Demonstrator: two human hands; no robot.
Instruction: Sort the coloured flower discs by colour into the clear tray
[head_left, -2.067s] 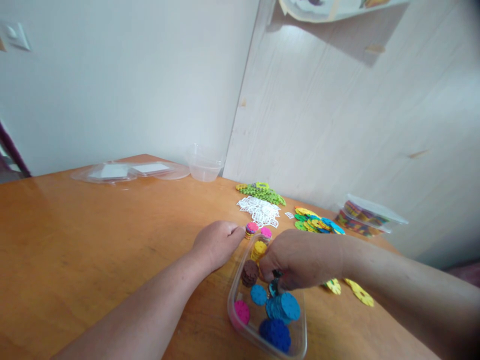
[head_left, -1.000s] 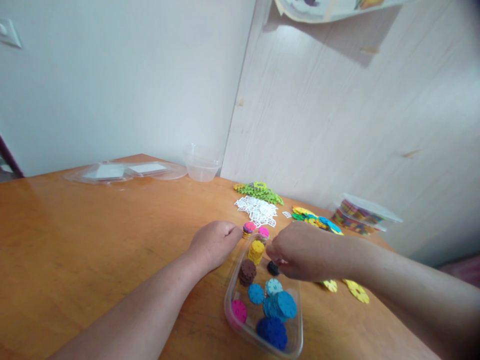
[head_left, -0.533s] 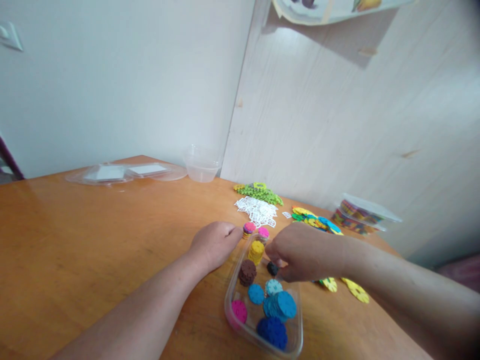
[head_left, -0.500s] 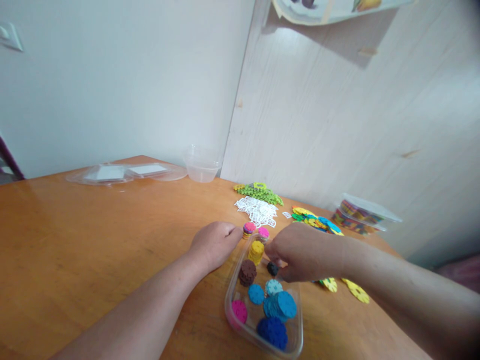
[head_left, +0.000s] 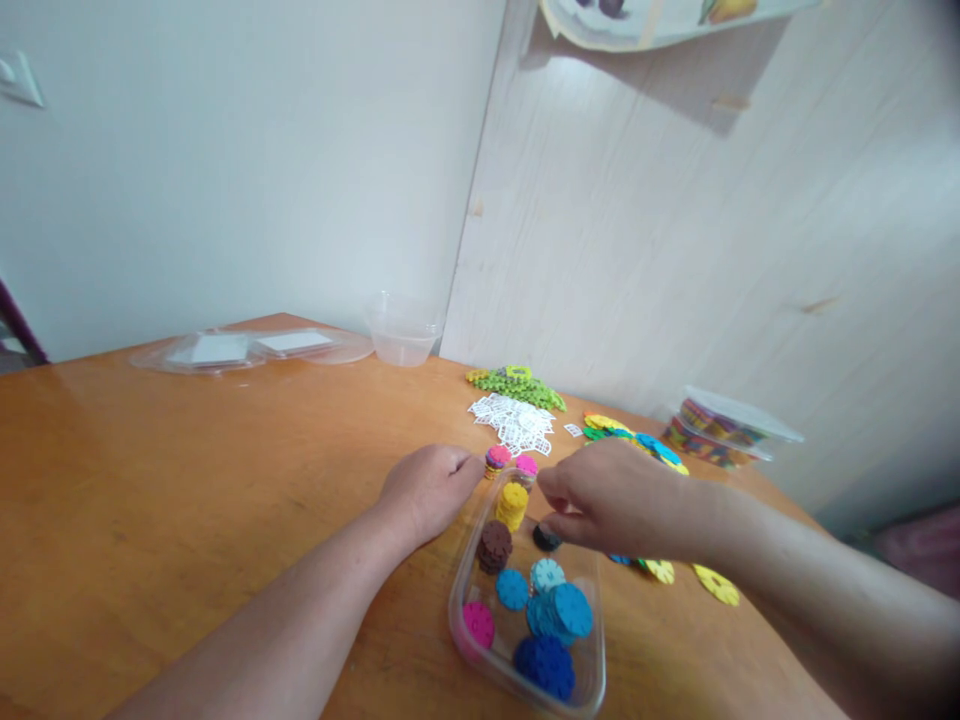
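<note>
A clear plastic container (head_left: 461,590) holds stacks of notched discs: yellow discs (head_left: 512,505), brown discs (head_left: 495,545), blue discs (head_left: 574,608), dark blue discs (head_left: 546,668), pale blue discs (head_left: 547,575) and pink discs (head_left: 478,625). My left hand (head_left: 433,490) is closed by the far left rim, close to a small stack with a pink top (head_left: 497,457); what it holds is hidden. Over the right rim, my right hand (head_left: 611,495) has curled fingers, its thumb right by the black discs (head_left: 546,538). Whether something is between those fingers I cannot make out.
Behind the container lie white lattice pieces (head_left: 517,422) and green pieces (head_left: 521,388). Larger coloured discs (head_left: 637,440) spread to the right, near stacked boxes (head_left: 720,430). A clear bowl (head_left: 405,330) and clear lids (head_left: 247,348) rest at the back left.
My right hand has lifted slightly and shifted a little to the right, showing more of the black discs. My left hand has stayed in place.
</note>
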